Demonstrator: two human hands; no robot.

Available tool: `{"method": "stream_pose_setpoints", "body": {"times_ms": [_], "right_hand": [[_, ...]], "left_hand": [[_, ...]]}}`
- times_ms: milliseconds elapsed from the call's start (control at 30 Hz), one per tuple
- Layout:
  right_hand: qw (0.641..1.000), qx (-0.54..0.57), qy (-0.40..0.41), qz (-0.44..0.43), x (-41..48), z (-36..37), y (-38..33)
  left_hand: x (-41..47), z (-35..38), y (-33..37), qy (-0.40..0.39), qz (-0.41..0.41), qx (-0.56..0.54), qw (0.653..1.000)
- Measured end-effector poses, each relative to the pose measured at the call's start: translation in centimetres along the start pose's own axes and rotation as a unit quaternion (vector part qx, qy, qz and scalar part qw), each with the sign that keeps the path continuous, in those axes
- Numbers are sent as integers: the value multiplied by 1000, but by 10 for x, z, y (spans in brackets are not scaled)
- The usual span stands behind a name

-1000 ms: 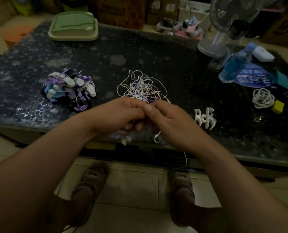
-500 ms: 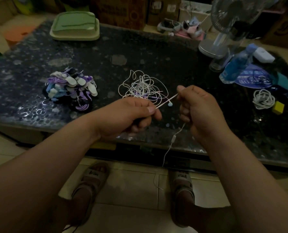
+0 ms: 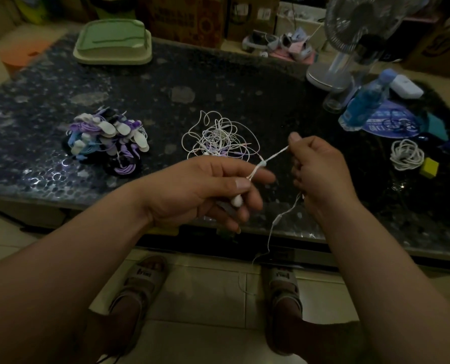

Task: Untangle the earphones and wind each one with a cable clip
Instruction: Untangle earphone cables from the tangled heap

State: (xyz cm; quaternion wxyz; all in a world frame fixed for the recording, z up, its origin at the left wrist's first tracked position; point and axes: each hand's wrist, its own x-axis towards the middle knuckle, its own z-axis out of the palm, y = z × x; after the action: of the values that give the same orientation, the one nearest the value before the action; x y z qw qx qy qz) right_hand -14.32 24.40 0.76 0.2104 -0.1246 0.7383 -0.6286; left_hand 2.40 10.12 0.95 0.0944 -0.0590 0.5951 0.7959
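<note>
A white earphone cable (image 3: 273, 156) runs taut between my two hands above the table's front edge. My left hand (image 3: 208, 190) pinches the earbud end, and a white earbud (image 3: 236, 200) shows under its fingers. My right hand (image 3: 315, 169) grips the cable higher up; the rest of the cable hangs from it down to the floor. A tangle of white and purple earphones (image 3: 218, 137) lies on the table behind my hands. A heap of wound earphones with white, purple and blue clips (image 3: 105, 140) sits to the left.
The dark speckled table (image 3: 166, 82) carries a green lidded tray (image 3: 113, 43) at the back left, a fan (image 3: 349, 40), a blue bottle (image 3: 363, 103), a coiled white cable (image 3: 406, 155) and a yellow block (image 3: 430, 167) at the right. My sandalled feet are on the tiled floor below.
My hands were together over the cable a second ago. They have drawn apart, the right hand moving right and up, and the cable is now stretched between them.
</note>
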Motion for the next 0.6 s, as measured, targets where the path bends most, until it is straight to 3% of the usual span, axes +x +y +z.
{"method": "stream_pose_setpoints", "body": {"times_ms": [100, 267, 367, 500, 600], "right_hand": [[997, -63, -38, -6, 0, 3, 9], [971, -189, -136, -57, -18, 18, 16], [952, -210, -190, -116, -29, 24, 12], [921, -292, -202, -162, -33, 25, 14], [901, -344, -191, -181, -32, 23, 16]], "left_hand": [[2, 0, 5, 27, 41, -34, 998], [9, -6, 7, 136, 77, -20, 988], [9, -10, 5, 198, 83, 16, 976], [10, -13, 1, 277, 75, 95, 953], [9, -12, -6, 277, 39, 203, 938]]}}
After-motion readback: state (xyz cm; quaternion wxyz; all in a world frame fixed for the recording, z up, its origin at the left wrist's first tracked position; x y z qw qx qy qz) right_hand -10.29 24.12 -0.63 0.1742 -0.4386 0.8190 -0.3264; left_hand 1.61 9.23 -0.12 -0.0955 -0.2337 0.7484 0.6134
